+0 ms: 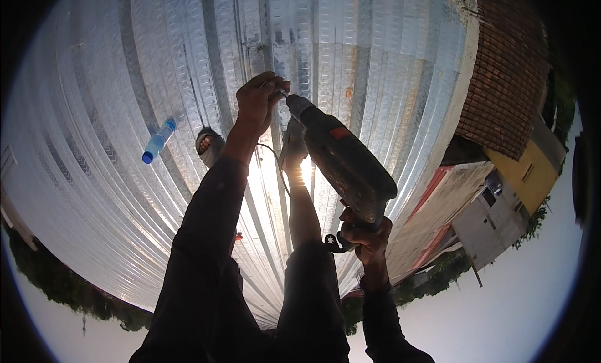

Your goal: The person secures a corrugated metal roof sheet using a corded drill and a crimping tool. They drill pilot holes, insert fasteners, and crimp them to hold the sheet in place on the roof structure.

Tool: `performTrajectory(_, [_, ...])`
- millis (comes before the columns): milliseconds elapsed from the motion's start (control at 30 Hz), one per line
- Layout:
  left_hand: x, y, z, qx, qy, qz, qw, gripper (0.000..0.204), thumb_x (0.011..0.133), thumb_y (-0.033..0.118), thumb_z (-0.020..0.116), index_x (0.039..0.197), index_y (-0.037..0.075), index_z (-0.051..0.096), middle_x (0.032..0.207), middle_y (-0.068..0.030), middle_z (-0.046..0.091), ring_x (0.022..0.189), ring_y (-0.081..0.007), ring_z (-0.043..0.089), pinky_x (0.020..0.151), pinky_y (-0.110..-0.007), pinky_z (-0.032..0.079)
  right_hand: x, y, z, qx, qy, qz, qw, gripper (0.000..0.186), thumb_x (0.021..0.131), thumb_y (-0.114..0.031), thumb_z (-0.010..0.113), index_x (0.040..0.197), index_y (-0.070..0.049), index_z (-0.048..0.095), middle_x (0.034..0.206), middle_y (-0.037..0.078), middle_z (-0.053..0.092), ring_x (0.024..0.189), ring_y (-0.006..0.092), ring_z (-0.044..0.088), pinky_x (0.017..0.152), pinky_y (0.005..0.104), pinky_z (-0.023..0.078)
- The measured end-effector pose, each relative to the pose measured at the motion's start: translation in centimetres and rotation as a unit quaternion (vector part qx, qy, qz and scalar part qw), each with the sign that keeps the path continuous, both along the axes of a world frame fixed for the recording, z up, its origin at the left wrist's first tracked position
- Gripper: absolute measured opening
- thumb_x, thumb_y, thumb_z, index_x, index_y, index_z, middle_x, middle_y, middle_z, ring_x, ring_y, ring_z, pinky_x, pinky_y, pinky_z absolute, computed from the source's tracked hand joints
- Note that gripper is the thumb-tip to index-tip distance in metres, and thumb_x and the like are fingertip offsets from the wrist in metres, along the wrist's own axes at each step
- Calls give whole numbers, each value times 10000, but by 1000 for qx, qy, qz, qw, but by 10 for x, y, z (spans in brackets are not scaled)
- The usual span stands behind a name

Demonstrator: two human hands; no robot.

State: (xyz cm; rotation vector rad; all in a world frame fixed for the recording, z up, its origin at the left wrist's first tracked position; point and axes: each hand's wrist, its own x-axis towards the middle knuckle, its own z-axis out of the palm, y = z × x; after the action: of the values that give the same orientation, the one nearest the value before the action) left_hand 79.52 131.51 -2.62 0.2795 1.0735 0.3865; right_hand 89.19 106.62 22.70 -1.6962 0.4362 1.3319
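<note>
My right hand point(369, 238) is wrapped round the handle of a dark power drill point(350, 166) with an orange-red patch on its side. The drill points away and to the left over the metal roof. A thin metal piece point(283, 93) sticks out of its chuck point(298, 106); whether it is a bit or a screw I cannot tell. At its tip, the fingers of my left hand point(255, 103) are pinched together, partly hiding it. Below the drill's nose stands one of my feet point(294, 147), and my other foot point(210, 145), in a grey shoe, is left of my left wrist.
Ribbed metal roofing point(81, 112) spreads all round, with bright sun glare between my legs. A clear blue-capped bottle point(160, 140) lies to the left. A dark cable point(278, 159) loops near my feet. Beyond the roof's right edge point(460, 81) are a tiled roof point(501, 69) and lower buildings.
</note>
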Motion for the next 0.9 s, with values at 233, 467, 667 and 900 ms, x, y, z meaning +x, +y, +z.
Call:
performTrajectory(233, [-2,3,-12,-66,-104,103,987,294,957,-32,504,1243,-92,480,1129,-210,624,1082,-360,647,1013,-482,525,-4,-1,-14,35,41,-148,987,711,557,32,607,1255,147,537,849,190,622,571,231,621,513,339,535])
performTrajectory(467, [8,-3,-11,-70,-86,99,989,291,954,-35,504,1239,-87,481,1093,-214,629,1063,-369,651,1007,-490,523,-4,-8,-22,85,71,-165,980,731,562,-3,598,1275,138,522,891,188,618,570,238,615,509,344,535])
performTrajectory(667, [5,13,-14,-82,-47,-39,995,314,934,-55,482,1246,-83,483,1121,-229,623,1071,-377,646,993,-499,523,-2,1,-16,14,-88,58,994,542,595,80,656,1125,173,589,842,183,649,612,217,645,505,291,508])
performTrajectory(900, [9,12,-28,-194,-152,102,964,336,943,-6,492,1274,-57,466,1136,-233,633,1116,-372,627,990,-482,520,-12,5,-23,15,-31,-87,996,537,579,102,648,1113,149,612,870,179,655,607,187,612,513,289,478])
